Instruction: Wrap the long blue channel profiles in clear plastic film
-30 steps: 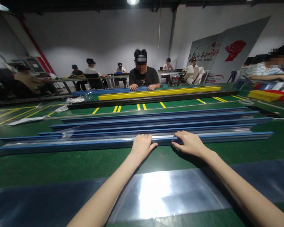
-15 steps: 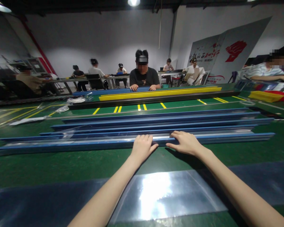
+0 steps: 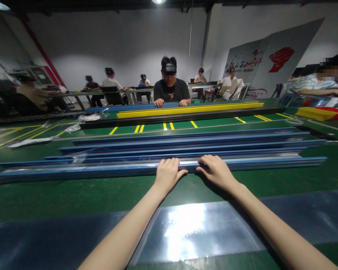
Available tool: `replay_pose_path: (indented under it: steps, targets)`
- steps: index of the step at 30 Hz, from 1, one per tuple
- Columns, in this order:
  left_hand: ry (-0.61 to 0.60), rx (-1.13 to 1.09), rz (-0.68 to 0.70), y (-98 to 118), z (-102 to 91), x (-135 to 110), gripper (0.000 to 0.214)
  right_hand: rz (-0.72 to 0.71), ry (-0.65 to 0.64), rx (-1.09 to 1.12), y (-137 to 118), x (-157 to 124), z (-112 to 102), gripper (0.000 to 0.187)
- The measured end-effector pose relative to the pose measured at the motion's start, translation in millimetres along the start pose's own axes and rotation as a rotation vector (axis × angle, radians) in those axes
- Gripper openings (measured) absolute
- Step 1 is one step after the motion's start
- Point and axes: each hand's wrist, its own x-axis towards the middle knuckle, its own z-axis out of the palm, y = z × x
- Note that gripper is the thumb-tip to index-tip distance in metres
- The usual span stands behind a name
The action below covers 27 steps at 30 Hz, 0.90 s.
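Note:
Both my hands rest on the nearest long blue rail (image 3: 101, 170), which runs left to right across the green table (image 3: 59, 195). My left hand (image 3: 167, 173) curls its fingers over the rail's top edge. My right hand (image 3: 215, 170) lies just to its right, fingers bent over the same rail, thumb pointing left. The two hands sit close together near the rail's middle. Several more blue rails (image 3: 186, 144) lie parallel behind it. A shiny clear film sheet (image 3: 191, 228) lies flat on the table under my forearms.
Across the table a person in a black shirt (image 3: 170, 90) has both hands on a blue rail beside yellow and black rails (image 3: 186, 111). Clear plastic bags (image 3: 88, 118) lie at the left. Other people sit at far tables. Red and yellow parts (image 3: 318, 112) are at right.
My right hand has slid left along the rail, closing the gap to my left hand. My left hand has barely moved.

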Motion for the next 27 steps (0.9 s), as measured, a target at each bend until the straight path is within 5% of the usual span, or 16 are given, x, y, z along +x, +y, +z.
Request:
replay_pose_path:
  steps: [27]
  targets:
    - [0.064, 0.016, 0.112, -1.4, 0.4, -1.3, 0.028, 0.098, -0.081, -0.197, -1.0, -3.1, -15.1, 0.010]
